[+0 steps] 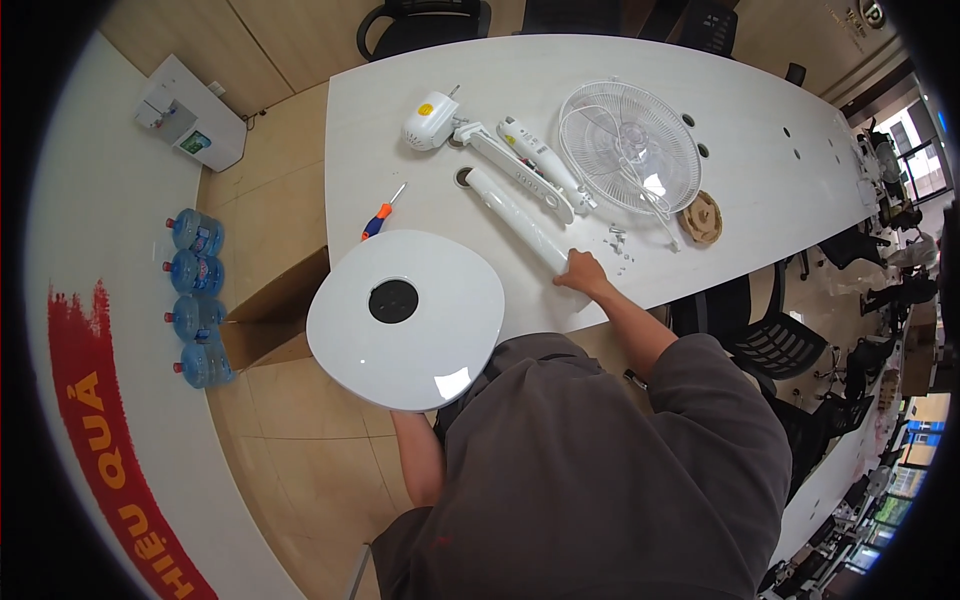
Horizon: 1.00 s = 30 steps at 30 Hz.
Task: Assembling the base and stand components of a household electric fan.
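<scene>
Grey shirt (600,460) nearest, the right hand (583,272) curls round the near end of the probably light white tube (518,221) on the bench (370,110), while the near-left fan base (420,335), likely heavier, slick, best held by its rim, hides the left hand's grip.

Four blue water bottles (198,274) in a row, a white dispenser (200,118), black chairs (425,25)

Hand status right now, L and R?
Left: hidden under the white rounded plate; open or closed can't be told.
Right: closed on the white tube, near its end closest to the person.
</scene>
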Tool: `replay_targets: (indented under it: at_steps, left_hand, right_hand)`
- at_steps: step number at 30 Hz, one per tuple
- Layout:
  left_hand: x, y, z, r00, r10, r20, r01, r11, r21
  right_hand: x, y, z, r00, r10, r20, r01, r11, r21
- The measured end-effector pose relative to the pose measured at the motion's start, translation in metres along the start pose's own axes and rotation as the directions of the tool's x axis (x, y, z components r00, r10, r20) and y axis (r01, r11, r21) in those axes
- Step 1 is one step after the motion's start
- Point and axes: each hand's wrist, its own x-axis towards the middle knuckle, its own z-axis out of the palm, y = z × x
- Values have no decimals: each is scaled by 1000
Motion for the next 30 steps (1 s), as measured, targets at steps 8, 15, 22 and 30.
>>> replay_targets:
  at_steps: [8,15,22,30]
  left_hand:
    - [-1,-3,-2,1000,2,-1,-2,1000,3]
    - [2,1,0,1000,-11,-6,11,1000,-8]
    - [34,-4,13,999,-41,22,43,992,-117]
    - [-44,-27,-73,900,-432,51,207,528,824]
  right_hand:
    - [28,-53,-20,932,-135,-336,89,985,-147]
    - [-37,-107,54,929,85,359,-308,715,628]
    - [-46,-115,80,811,-334,481,-581,-359,730]
    - [-30,-108,71,932,-278,234,-315,-299,901]
